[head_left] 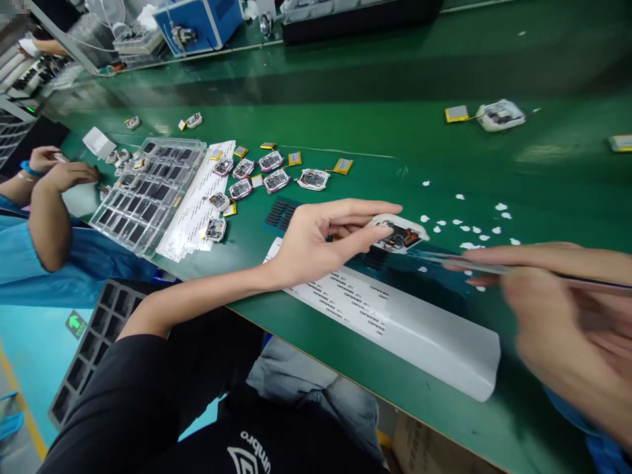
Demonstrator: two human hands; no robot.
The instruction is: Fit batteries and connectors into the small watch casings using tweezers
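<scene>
Fingers (368, 232) (left hand (316, 240)) pinch rounded white casing (399, 235).

Black short-sleeved top, white logo lettering on chest; left forearm bare. Left hand (316, 240) and right hand (567, 329) ungloved. Grey trousers below green table (345, 131) edge.

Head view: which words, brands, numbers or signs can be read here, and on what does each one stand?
"umbro", partly cut off: black shirt.
Green arrow sign, no words: blue floor.
Rows of print on the long white label strip: too small to read.
Print on the white sheets beside the clear tray: too small.
</scene>
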